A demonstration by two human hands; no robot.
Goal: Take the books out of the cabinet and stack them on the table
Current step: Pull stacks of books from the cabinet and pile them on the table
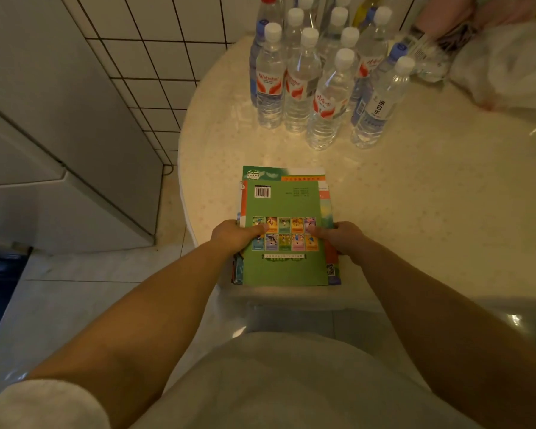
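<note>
A stack of several books [283,205] lies at the near edge of the round cream table [415,193]; the top one shows a green back cover with a barcode and small pictures. My left hand [234,235] grips the stack's left side, thumb on the cover, fingers under the edge. My right hand [341,236] grips the right side the same way. The stack's near end overhangs the table edge slightly. No cabinet interior is visible.
Several water bottles [322,82] stand in a cluster at the back of the table. A white plastic bag [505,66] lies at the back right. A white cabinet or fridge [59,150] stands to the left against a tiled wall.
</note>
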